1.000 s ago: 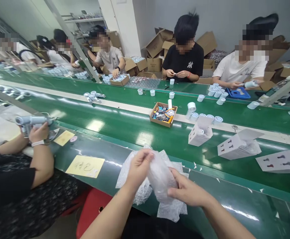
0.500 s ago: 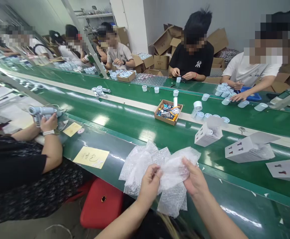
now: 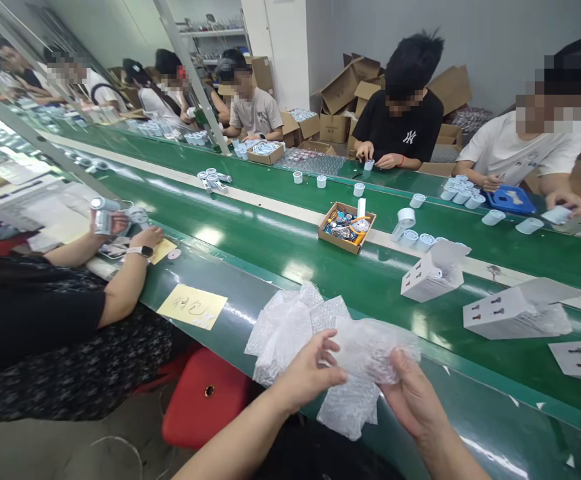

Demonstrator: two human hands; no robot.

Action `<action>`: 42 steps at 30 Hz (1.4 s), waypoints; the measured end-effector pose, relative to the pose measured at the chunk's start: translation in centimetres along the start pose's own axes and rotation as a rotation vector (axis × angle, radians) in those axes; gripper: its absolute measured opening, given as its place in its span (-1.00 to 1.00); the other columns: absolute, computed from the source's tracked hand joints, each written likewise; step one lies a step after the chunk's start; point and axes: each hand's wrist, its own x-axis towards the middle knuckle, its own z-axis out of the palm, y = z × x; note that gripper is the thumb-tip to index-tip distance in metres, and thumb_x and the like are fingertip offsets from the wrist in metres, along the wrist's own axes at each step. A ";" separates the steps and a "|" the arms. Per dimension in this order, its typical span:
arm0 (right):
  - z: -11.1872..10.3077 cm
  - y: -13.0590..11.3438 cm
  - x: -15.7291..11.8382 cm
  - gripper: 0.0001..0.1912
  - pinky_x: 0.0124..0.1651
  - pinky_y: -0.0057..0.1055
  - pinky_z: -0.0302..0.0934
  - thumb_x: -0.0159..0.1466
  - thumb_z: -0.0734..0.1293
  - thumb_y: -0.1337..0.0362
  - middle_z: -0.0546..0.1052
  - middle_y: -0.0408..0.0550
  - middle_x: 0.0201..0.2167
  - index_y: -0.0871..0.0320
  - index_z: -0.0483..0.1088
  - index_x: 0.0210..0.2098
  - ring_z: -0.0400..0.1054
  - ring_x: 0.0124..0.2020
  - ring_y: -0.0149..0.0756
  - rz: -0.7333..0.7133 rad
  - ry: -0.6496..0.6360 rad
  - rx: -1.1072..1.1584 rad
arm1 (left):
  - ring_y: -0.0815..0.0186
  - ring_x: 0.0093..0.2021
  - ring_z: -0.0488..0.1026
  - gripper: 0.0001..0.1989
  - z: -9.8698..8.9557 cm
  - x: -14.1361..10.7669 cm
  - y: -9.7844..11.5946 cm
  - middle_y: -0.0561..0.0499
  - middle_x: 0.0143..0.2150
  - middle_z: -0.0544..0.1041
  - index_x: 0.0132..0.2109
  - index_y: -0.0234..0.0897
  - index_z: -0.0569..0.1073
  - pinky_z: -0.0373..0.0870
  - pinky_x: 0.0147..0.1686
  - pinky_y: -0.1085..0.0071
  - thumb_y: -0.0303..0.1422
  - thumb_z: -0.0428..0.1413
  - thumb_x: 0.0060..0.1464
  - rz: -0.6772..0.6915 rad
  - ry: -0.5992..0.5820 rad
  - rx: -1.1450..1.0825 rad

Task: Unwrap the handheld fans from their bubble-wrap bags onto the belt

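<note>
My right hand grips a white bubble wrap bag between thumb and fingers. At the bag's left end my left hand has its fingers spread and curved; whether a fingertip touches the plastic is hard to tell. Below and left of my hands lies a heap of bubble wrap bags at the bench edge. One more bubble wrap piece hangs over the front edge under my hands.
White boxes with open flaps stand on the green conveyor. A cardboard tray holds tools and small parts. A yellow paper lies left, near a red stool. A co-worker sits left; others work across the belt.
My left fingers have opened from a pinch on the bag, while my right hand keeps hold of it. The view has shifted slightly. The left co-worker's hands have moved apart.
</note>
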 end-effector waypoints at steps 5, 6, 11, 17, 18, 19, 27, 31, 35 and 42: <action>1.9 0.1 -1.0 -0.44 0.03 0.02 0.34 -0.01 0.56 0.15 0.61 0.12 -0.11 0.13 0.47 -0.03 0.46 -0.01 0.11 0.041 -0.094 -0.076 | 0.26 -0.11 0.36 -0.24 1.6 0.6 -1.4 -0.11 -0.01 0.39 0.11 -0.23 0.31 0.30 -0.13 0.35 -0.06 0.35 -0.22 -0.086 0.122 -0.096; 1.9 0.1 -1.1 -0.41 0.04 0.02 0.33 -0.03 0.57 0.16 0.61 0.11 -0.10 0.11 0.46 -0.02 0.45 0.00 0.12 0.041 -0.088 -0.069 | 0.24 -0.09 0.38 -0.26 1.7 0.5 -1.3 -0.12 -0.01 0.40 0.07 -0.24 0.34 0.32 -0.14 0.34 -0.03 0.36 -0.23 -0.118 0.088 -0.168; -0.2 -0.5 -1.4 -0.30 -0.02 -0.10 0.34 -0.06 0.57 0.22 0.59 0.04 -0.10 0.05 0.36 0.06 0.47 -0.08 0.02 0.012 -0.065 -0.091 | 0.32 -0.38 0.43 -0.41 1.3 -0.2 0.0 0.01 -0.34 0.48 -0.20 -0.32 0.38 0.34 -0.31 0.37 -0.22 0.45 -0.38 -0.176 -0.030 -0.405; -3.8 -4.1 -2.2 -0.58 -0.13 -0.22 0.30 0.09 0.46 0.19 0.49 -0.11 -0.32 0.04 0.34 -0.08 0.39 -0.25 -0.18 -0.444 0.165 -0.840 | 0.41 -0.35 0.38 -0.46 -1.1 -0.7 2.1 0.07 -0.26 0.46 -0.02 -0.23 0.33 0.28 -0.29 0.43 -0.38 0.32 -0.19 0.053 0.037 -0.158; -3.4 -4.8 -2.4 -0.64 -0.05 -0.19 0.28 0.15 0.42 0.17 0.50 -0.06 -0.24 0.03 0.36 -0.07 0.38 -0.17 -0.14 -0.600 0.147 -0.986 | 0.40 -0.31 0.38 -0.44 -1.1 -0.8 2.4 0.06 -0.21 0.44 0.03 -0.19 0.31 0.28 -0.27 0.43 -0.42 0.28 -0.15 0.083 -0.046 -0.066; -2.6 -5.5 -2.6 -0.71 0.00 -0.18 0.25 0.21 0.37 0.17 0.49 -0.01 -0.15 0.02 0.39 -0.07 0.37 -0.08 -0.12 -0.711 0.053 -1.112 | 0.38 -0.26 0.37 -0.42 -1.0 -1.0 2.7 0.05 -0.15 0.42 0.08 -0.16 0.28 0.28 -0.24 0.41 -0.46 0.25 -0.12 0.116 -0.133 0.027; 3.3 -2.7 -1.6 -0.88 -0.16 -0.37 0.29 0.24 0.38 0.20 0.47 -0.07 -0.16 0.04 0.45 -0.21 0.36 -0.13 -0.23 -0.233 -0.604 -1.079 | 0.28 -0.09 0.29 -0.59 0.8 -1.1 4.0 0.03 -0.11 0.31 -0.05 -0.18 0.29 0.24 -0.05 0.32 -0.49 0.20 -0.05 0.354 -0.196 0.267; 2.6 1.1 -1.3 -0.62 -0.37 -0.48 0.20 0.05 0.53 0.15 0.39 -0.22 -0.40 0.05 0.27 -0.32 0.28 -0.38 -0.36 -0.149 -0.352 -0.644 | 0.28 -0.10 0.35 -0.26 1.9 -0.9 2.9 -0.05 0.06 0.31 0.15 -0.10 0.17 0.31 -0.12 0.33 -0.48 0.29 -0.17 0.240 -0.200 0.009; 2.5 1.6 -1.6 -0.64 -0.28 -0.43 0.23 0.10 0.50 0.12 0.45 -0.19 -0.39 0.06 0.30 -0.26 0.32 -0.35 -0.34 -0.204 -0.214 -0.517 | 0.18 0.03 0.36 -0.16 3.1 -1.0 0.7 -0.12 0.10 0.36 0.13 -0.17 0.26 0.28 -0.02 0.30 -0.41 0.42 -0.35 0.088 0.009 -0.216; -0.7 -1.2 -1.6 -0.61 -0.33 -0.42 0.21 -0.02 0.56 0.05 0.39 -0.17 -0.51 0.12 0.32 -0.57 0.28 -0.38 -0.32 -0.235 -0.080 -0.640 | 0.41 -0.46 0.34 -0.68 1.9 -1.0 -0.5 0.12 -0.49 0.45 -0.39 -0.29 0.45 0.25 -0.36 0.45 -0.22 0.35 -0.23 0.000 0.203 -0.315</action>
